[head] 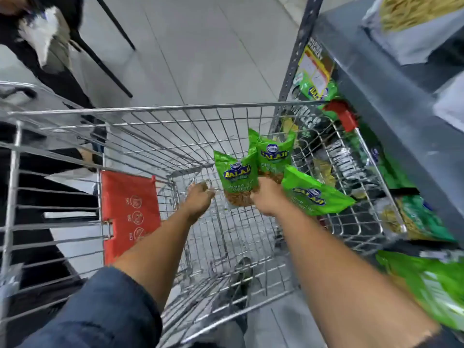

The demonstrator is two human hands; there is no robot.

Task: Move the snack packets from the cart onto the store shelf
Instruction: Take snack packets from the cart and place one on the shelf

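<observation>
Both my hands reach down into a wire shopping cart. My right hand is shut on a bunch of three green snack packets: one stands upright on the left, one behind it, and one fans out to the right. My left hand hovers just left of the bunch with its fingers loosely curled, a small gap from the nearest packet and holding nothing. The grey store shelf runs along the cart's right side.
More green packets sit on the lower shelf levels, and one blurred packet is at the near right. A red seat flap hangs on the cart's left. A person in dark clothes stands at the far left.
</observation>
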